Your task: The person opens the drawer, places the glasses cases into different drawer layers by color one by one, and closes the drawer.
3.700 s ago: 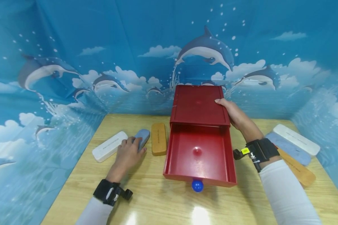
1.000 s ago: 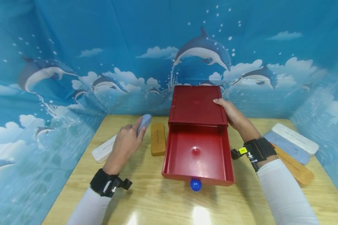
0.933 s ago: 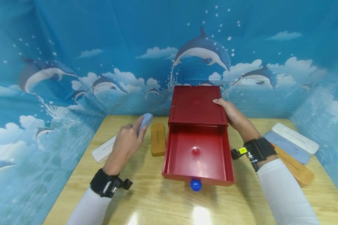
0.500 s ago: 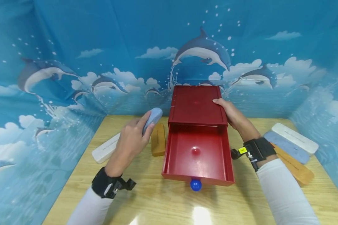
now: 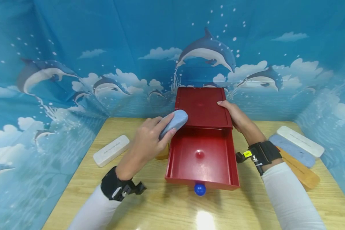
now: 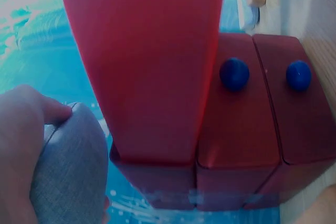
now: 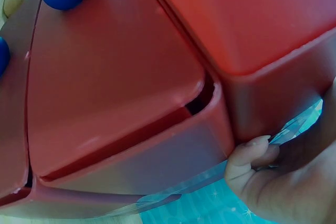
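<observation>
From my station, the landmark is the red cabinet (image 5: 202, 107) at the back of the desk (image 5: 161, 204), its top drawer (image 5: 201, 159) pulled out toward me, blue knob (image 5: 200, 189) at the front.

My right hand (image 5: 235, 116) grips the cabinet's right top edge, thumb on the lid, fingers curled down the side. My left hand (image 5: 148, 140) is closed round a blue-grey case (image 5: 173, 121), held in the air over the drawer's left rear corner, tilted up toward the cabinet's top.

Risks, as I judge them:
- The case sits partly over the drawer's left wall; lowered from here, it could catch that wall and tip out onto the desk.
- Its raised end is close to the cabinet's front edge and could strike it.
- The grip covers only the near end, so the case could pivot loose.

Left of the cabinet lie a tan case (image 5: 163, 155), mostly hidden, and a white case (image 5: 111, 150).
</observation>
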Tool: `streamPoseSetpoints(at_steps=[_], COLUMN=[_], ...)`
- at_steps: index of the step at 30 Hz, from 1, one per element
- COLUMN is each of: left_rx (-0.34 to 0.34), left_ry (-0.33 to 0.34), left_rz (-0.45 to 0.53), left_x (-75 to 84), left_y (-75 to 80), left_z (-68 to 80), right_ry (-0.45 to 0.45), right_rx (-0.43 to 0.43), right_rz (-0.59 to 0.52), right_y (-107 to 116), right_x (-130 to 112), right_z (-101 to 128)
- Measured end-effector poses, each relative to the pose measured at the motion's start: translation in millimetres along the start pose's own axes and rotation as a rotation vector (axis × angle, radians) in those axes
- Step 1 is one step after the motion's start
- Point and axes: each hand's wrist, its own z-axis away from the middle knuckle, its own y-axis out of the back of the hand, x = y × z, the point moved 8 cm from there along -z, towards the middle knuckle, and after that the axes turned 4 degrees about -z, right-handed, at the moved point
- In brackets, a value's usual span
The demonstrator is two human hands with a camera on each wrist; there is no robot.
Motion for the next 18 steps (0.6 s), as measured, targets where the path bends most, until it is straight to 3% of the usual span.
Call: streamPoseSetpoints(at_steps=[18], left_rx=[-0.176], left_ry=[-0.232], left_rz=[0.080], left_x=[42.7], left_y=[-13.6], left_z=[-20.6], right_ry=[-0.020], right_rx=[0.021], right_rz=[-0.009], right_y=[0.9], right_x=[0.9], right_z=[-1.1])
